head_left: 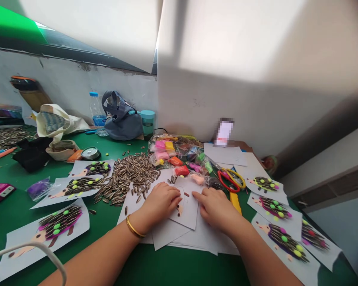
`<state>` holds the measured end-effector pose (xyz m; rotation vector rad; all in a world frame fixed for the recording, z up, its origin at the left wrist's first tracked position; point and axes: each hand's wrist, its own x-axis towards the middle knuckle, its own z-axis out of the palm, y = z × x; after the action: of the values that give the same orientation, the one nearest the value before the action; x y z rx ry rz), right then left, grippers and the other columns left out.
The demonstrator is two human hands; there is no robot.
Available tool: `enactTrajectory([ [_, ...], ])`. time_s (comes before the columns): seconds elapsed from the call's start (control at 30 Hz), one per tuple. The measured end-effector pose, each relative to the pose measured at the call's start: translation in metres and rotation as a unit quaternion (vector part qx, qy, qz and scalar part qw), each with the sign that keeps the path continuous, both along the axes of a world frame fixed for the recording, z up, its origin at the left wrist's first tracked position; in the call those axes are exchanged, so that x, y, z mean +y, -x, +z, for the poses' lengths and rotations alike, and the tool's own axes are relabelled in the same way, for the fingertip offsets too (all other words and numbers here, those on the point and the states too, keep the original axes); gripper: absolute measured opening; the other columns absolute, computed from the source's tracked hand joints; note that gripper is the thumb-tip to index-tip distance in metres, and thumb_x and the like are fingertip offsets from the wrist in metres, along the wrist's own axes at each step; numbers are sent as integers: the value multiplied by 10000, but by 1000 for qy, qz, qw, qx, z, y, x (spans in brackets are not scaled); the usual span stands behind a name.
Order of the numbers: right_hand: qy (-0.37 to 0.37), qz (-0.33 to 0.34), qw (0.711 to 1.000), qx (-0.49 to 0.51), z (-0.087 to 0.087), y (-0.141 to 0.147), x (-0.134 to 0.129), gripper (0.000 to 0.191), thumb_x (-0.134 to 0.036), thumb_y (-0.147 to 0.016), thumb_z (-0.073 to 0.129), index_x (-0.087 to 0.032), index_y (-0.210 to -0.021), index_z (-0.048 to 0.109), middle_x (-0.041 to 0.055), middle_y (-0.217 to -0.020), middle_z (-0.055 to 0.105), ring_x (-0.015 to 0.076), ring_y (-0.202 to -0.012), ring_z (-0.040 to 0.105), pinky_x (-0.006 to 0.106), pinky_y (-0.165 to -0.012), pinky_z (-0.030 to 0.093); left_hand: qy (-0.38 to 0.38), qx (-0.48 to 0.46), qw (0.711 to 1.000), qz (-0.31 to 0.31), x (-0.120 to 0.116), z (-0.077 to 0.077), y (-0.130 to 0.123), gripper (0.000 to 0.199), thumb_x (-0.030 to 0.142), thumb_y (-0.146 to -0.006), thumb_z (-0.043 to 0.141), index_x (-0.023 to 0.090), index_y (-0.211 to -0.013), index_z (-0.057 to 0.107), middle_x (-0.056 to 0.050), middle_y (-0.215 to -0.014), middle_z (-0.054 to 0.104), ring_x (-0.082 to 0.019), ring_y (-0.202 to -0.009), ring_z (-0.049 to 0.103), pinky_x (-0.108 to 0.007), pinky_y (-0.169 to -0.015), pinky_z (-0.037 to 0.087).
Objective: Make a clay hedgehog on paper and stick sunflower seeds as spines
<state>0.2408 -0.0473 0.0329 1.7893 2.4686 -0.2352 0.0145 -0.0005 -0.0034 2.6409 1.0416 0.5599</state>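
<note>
2 bare hands, apart, beside 1 small white drawing sheet (191, 216) on overlapping papers (167, 237) atop the green bench (137, 264): left hand (159, 198) bent over its left edge, right hand (219, 206) with index finger extended at its right; any pinch impossible to tell. Could skew the sheet through uneven pressure on loose paper; might dent or shift the soft-looking brown clay piece (186, 194) if brushed by a fingertip. Slim, pointed, striped sunflower seeds (135, 171), liable to scatter if nudged; glossy, crinkled plastic packets (160, 155) beyond.
</note>
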Motion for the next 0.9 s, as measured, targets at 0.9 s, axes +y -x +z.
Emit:
enactTrajectory([
  [0.9,13,12,1000,4,5,-2,0,360,-196,-895,462,-287,-1160,688,70,-994,653,244,-986,538,356,-810,297,-1,36,999,15,-2,0,-1,248,350,-956,516,289,-1059,733,-4,-1209,697,-243,-1046,598,-427,-911,395],
])
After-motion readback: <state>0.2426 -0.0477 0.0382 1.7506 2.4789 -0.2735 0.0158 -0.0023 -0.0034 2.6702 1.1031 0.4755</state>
